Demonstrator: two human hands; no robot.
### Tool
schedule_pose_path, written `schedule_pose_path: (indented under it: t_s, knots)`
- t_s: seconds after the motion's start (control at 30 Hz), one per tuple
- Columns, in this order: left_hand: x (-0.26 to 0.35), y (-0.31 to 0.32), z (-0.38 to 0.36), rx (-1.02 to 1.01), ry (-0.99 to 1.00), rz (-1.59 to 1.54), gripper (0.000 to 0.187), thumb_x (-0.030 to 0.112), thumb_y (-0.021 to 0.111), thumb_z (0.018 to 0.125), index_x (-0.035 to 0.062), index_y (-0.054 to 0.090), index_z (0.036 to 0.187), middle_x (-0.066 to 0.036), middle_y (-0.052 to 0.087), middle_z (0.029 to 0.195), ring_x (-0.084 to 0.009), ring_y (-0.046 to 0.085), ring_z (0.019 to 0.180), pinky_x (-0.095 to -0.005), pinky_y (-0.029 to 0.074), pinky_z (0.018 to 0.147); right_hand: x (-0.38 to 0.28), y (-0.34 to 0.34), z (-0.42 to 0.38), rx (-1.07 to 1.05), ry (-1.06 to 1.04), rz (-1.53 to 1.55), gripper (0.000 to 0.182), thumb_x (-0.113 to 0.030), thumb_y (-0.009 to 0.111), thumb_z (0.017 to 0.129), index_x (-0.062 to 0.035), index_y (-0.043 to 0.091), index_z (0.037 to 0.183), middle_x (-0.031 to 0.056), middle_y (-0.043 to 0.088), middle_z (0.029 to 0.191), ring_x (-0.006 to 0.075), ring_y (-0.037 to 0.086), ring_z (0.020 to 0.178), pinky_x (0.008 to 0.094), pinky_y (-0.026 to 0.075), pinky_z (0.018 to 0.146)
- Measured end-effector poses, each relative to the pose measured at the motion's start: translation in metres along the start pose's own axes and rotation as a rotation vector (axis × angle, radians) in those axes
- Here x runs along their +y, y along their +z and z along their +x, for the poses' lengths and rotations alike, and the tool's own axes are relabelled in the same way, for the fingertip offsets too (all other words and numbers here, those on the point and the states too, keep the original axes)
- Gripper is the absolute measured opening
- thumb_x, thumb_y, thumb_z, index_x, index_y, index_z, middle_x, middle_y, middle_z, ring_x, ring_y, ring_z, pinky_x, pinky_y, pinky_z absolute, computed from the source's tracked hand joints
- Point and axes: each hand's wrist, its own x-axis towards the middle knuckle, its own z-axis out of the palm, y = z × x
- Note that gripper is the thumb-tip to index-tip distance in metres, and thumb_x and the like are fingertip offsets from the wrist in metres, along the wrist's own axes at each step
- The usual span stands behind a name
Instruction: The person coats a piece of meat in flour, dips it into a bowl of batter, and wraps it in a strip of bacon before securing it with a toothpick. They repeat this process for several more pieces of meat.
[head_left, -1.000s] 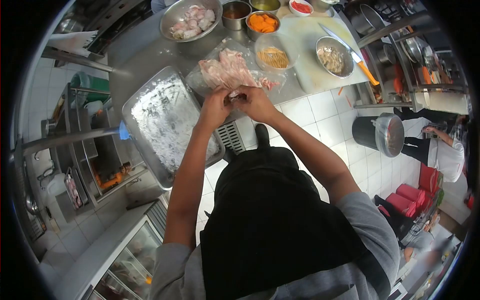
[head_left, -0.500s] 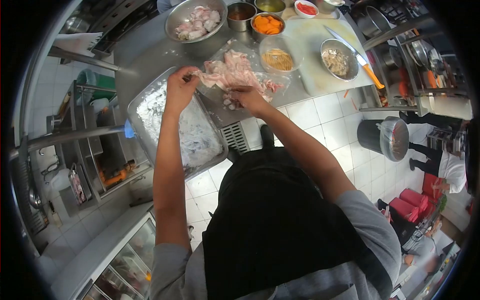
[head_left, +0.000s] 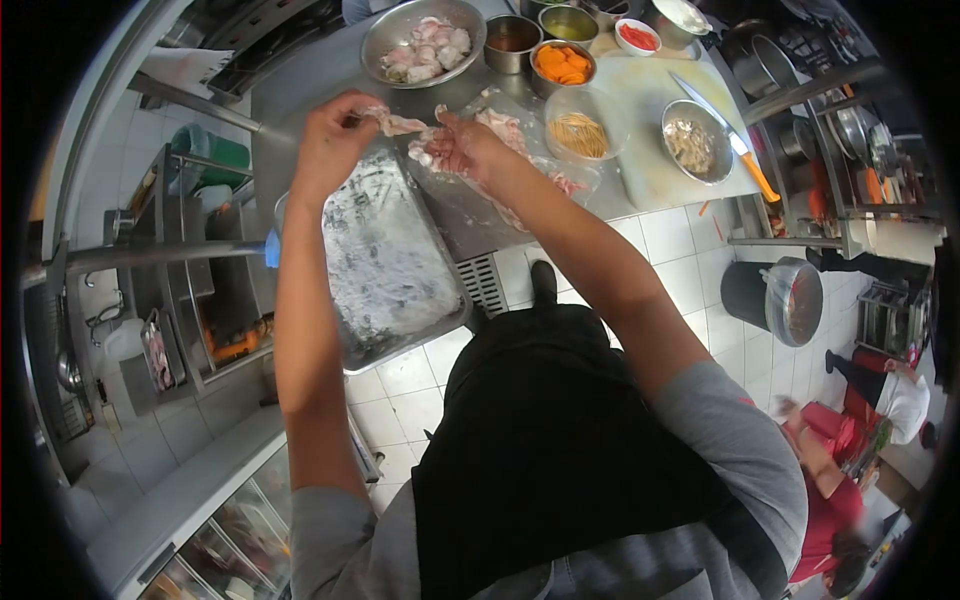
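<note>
My left hand (head_left: 338, 140) is raised over the top end of the metal tray, thumb and fingers pinched on one end of a thin strip of raw meat (head_left: 400, 125). The strip stretches right towards my right hand (head_left: 468, 148), whose thumb and fingers are spread apart around its far end. Pale bits cling to those fingertips. Below and behind the right hand, more raw pink meat (head_left: 503, 128) lies on a clear plastic sheet, partly hidden by the hand and forearm. The tray (head_left: 458, 312) holds a white, flour-like powder (head_left: 385, 240).
Behind are a bowl of raw meat pieces (head_left: 372, 45), a pot of orange slices (head_left: 560, 66) and a tub of wooden sticks (head_left: 606, 150). Rightward, a cutting board (head_left: 640, 90) bears a metal bowl (head_left: 698, 145) and an orange-handled knife (head_left: 752, 168). People stand far right.
Both hands have moved up; the left drew a strip away from the meat pile. My right hand has turned and spread its fingers. The view has shifted slightly left.
</note>
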Motion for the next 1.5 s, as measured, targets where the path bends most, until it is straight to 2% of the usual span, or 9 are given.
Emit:
schedule_pose_path:
  t_s: [0.27, 0.57, 0.9, 1.1, 1.23, 1.27, 1.33, 1.4, 1.5]
  knots:
    - [0.071, 0.01, -0.138, 0.021, 0.151, 0.308, 0.018, -0.007, 0.062, 0.075, -0.0017, 0.065, 0.091, -0.011, 0.058, 0.09, -0.0286, 0.061, 0.085, -0.0364, 0.051, 0.078, 0.002, 0.035, 0.002, -0.359, -0.043, -0.091, 0.019, -0.016, 0.064, 0.094, -0.0028, 0.064, 0.107, 0.0089, 0.069, 0.096, 0.0186, 0.068, 0.082, 0.0342, 0.056, 0.068]
    - [0.011, 0.043, -0.263, 0.184, 0.011, 0.452, 0.02, -0.005, 0.068, 0.068, 0.001, 0.065, 0.087, -0.012, 0.06, 0.096, -0.0331, 0.061, 0.091, -0.0416, 0.052, 0.079, 0.089, 0.08, 0.009, -0.327, 0.132, -0.379, 0.027, -0.002, 0.069, 0.088, -0.0026, 0.061, 0.114, 0.0073, 0.068, 0.106, 0.0159, 0.067, 0.092, 0.0326, 0.055, 0.076]
    - [-0.065, 0.065, -0.269, 0.031, -0.061, 0.573, 0.012, 0.005, 0.059, 0.079, 0.0026, 0.065, 0.089, -0.012, 0.056, 0.094, -0.0311, 0.058, 0.097, -0.0443, 0.047, 0.085, 0.13, 0.092, 0.09, -0.245, -0.262, -0.975, 0.024, -0.004, 0.072, 0.078, -0.001, 0.065, 0.1, 0.0068, 0.071, 0.096, 0.0172, 0.066, 0.091, 0.0321, 0.052, 0.077]
    - [-0.046, 0.069, -0.271, -0.114, -0.097, 0.733, 0.021, 0.01, 0.054, 0.084, 0.0034, 0.066, 0.1, -0.014, 0.06, 0.1, -0.0318, 0.058, 0.1, -0.0462, 0.047, 0.085, 0.105, 0.109, 0.07, -0.076, -0.846, -1.459, 0.024, -0.009, 0.063, 0.076, -0.0056, 0.068, 0.1, 0.0191, 0.069, 0.098, 0.0384, 0.066, 0.092, 0.0368, 0.055, 0.082]
    - [-0.027, 0.069, -0.282, -0.269, -0.187, 0.872, 0.032, 0.011, 0.061, 0.08, 0.0035, 0.064, 0.112, -0.017, 0.064, 0.11, -0.0328, 0.061, 0.106, -0.0485, 0.049, 0.088, 0.143, 0.08, 0.061, -0.523, -0.645, -1.42, 0.026, -0.007, 0.063, 0.075, -0.0058, 0.072, 0.1, 0.0182, 0.07, 0.098, 0.0364, 0.068, 0.093, 0.0407, 0.055, 0.085]
    - [-0.021, 0.072, -0.28, -0.297, -0.173, 0.872, 0.031, 0.012, 0.06, 0.081, 0.0035, 0.064, 0.111, -0.017, 0.065, 0.111, -0.0328, 0.061, 0.106, -0.0487, 0.049, 0.088, 0.163, 0.057, 0.061, -0.555, -1.104, -1.542, 0.021, -0.006, 0.063, 0.073, -0.0044, 0.072, 0.092, 0.019, 0.07, 0.095, 0.037, 0.068, 0.09, 0.0443, 0.053, 0.084]
    - [-0.003, 0.072, -0.264, -0.424, -0.223, 0.832, 0.032, 0.013, 0.06, 0.083, 0.0032, 0.064, 0.113, -0.017, 0.068, 0.1, -0.0329, 0.064, 0.098, -0.0492, 0.049, 0.087, 0.177, 0.051, 0.063, -0.421, -0.84, -1.479, 0.022, -0.007, 0.063, 0.069, -0.0028, 0.068, 0.089, 0.023, 0.067, 0.089, 0.0414, 0.065, 0.09, 0.0491, 0.051, 0.082]
    - [0.014, 0.069, -0.246, -0.454, -0.209, 0.762, 0.032, 0.017, 0.06, 0.087, 0.0021, 0.065, 0.115, -0.017, 0.067, 0.098, -0.0353, 0.065, 0.093, -0.048, 0.051, 0.082, 0.15, 0.06, 0.017, -0.287, -1.014, -1.348, 0.022, -0.008, 0.063, 0.071, -0.0025, 0.067, 0.092, 0.0214, 0.067, 0.091, 0.0409, 0.065, 0.089, 0.0508, 0.051, 0.082]
    - [0.016, 0.079, -0.218, -0.375, -0.146, 0.577, 0.03, 0.018, 0.06, 0.09, 0.0007, 0.065, 0.114, -0.018, 0.066, 0.095, -0.0368, 0.065, 0.089, -0.0467, 0.052, 0.078, 0.083, 0.041, -0.045, -0.206, -0.88, -1.336, 0.026, -0.006, 0.067, 0.077, -0.0041, 0.07, 0.103, 0.0164, 0.068, 0.098, 0.0367, 0.067, 0.091, 0.045, 0.053, 0.084]
